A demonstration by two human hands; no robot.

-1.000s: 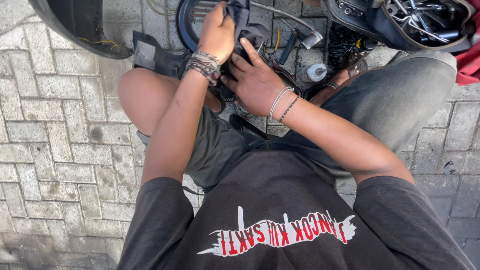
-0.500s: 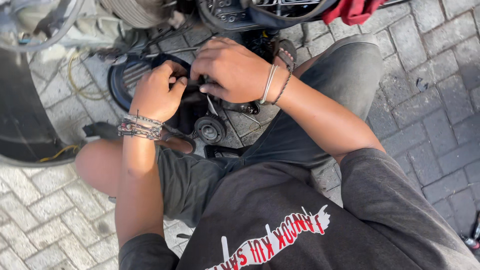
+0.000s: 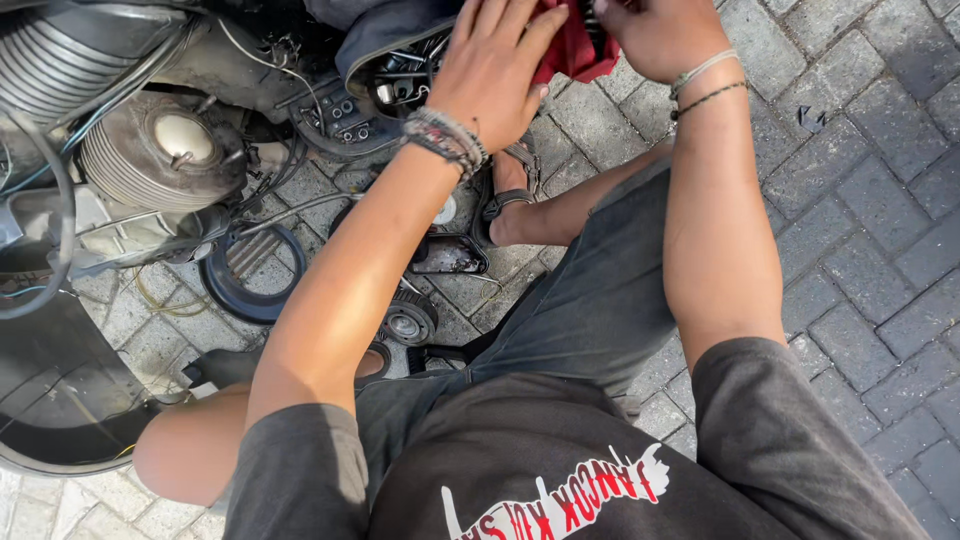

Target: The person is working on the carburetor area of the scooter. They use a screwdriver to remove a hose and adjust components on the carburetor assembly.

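The left hand lay flat, fingers spread and extended, on the red rag at the top of the frame; its grip was open and closed on nothing, the palm pressing the cloth down rather than pinching it, presumably to keep it from sliding; the right hand sat just beside it on the same rag, fingers curled toward the cloth's far edge; the frame cut off the fingertips, so whether that grip had hold of the rag could not be told; the rag lay against an open tool bag, its dark lip folded back so that the metal tools inside stayed within reach

Both arms were stretched forward from a low seated position on the paving; the knees were spread, one sandalled foot planted below the rag, which left the ground between the legs free for removed parts; there lay a black drive belt, a small toothed pulley and a dark cover plate, well apart from the hands but close to the body

At left stood the finned engine cylinder with loose cables trailing to the ground
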